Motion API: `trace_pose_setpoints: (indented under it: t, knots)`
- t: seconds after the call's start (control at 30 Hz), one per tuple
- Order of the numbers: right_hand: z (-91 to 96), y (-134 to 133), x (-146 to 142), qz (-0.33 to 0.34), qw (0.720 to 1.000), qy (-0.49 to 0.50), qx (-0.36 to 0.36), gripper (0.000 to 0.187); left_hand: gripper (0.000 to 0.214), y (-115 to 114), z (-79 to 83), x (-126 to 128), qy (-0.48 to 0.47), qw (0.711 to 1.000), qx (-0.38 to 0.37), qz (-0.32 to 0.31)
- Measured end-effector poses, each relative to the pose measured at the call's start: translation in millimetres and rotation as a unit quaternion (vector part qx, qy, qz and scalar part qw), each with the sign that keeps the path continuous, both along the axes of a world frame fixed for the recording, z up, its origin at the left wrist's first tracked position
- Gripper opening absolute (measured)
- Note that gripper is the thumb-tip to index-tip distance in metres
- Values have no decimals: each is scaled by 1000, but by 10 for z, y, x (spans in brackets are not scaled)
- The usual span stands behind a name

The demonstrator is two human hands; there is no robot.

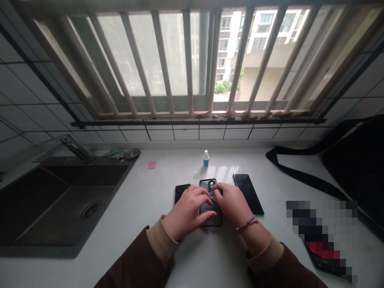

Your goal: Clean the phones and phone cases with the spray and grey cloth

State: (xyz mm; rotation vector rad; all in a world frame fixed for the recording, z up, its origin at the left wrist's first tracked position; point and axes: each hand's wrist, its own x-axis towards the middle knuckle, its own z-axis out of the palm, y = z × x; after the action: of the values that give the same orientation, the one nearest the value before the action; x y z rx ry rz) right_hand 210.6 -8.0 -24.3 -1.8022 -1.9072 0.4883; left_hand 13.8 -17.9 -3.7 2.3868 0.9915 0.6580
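A phone case (207, 216) with a black rim and a see-through back lies flat on the counter, its round camera cutout near the top. My left hand (192, 206) hovers over its left side, thumb and fingers apart. Over the upper right part of the case, the fingertips of my right hand (232, 200) are pinched together on a small shiny bit, too small to name. Partly hidden behind my left hand is a dark, flat phone-like slab (181, 191). To the right of my right hand lies a larger black phone (249, 194).
Beyond the case stands a small white bottle (205, 161) with a blue label. A pink paper slip (152, 165) lies left of it. At left is a sink (72, 248) with a faucet (76, 149). A black bag (357, 160) with its strap occupies the right, near a pixelated object (322, 244).
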Motion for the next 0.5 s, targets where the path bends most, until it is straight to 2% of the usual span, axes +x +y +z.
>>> trace_pose_setpoints:
  t: [0.2, 0.5]
  knots:
    - [-53, 29, -5, 7, 1000, -19, 7, 28, 36, -50, -59, 16, 77, 995, -13, -61]
    - [-58, 8, -25, 7, 999, -45, 24, 25, 25, -87, -98, 87, 119, 991, -11, -51]
